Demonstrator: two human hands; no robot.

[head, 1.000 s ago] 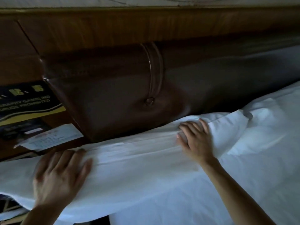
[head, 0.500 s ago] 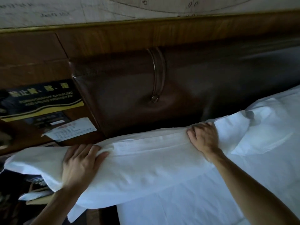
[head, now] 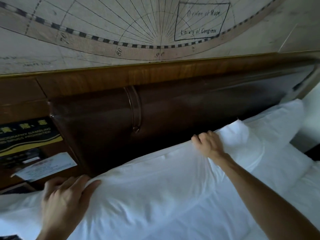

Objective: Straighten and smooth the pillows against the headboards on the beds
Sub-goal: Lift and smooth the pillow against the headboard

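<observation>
A white pillow (head: 147,184) lies along the foot of the dark brown padded headboard (head: 173,118). My left hand (head: 64,196) rests on its left end, fingers spread over the top edge. My right hand (head: 207,144) grips the pillow's upper edge near its right end, fingers curled into the fabric. A second white pillow (head: 270,132) sits to the right against the headboard, partly overlapped by the first. White bedding (head: 225,222) fills the foreground.
A wooden rail (head: 155,75) tops the headboard under a map-patterned wall (head: 138,23). At the left, a dark sign with yellow band (head: 26,134) and a white card (head: 46,167) stand on a wooden bedside unit. A dark gap (head: 311,151) lies at the right.
The view has tilted up, showing the wall map. The pillow has been pushed up and back against the headboard. Both hands have stayed on its two ends.
</observation>
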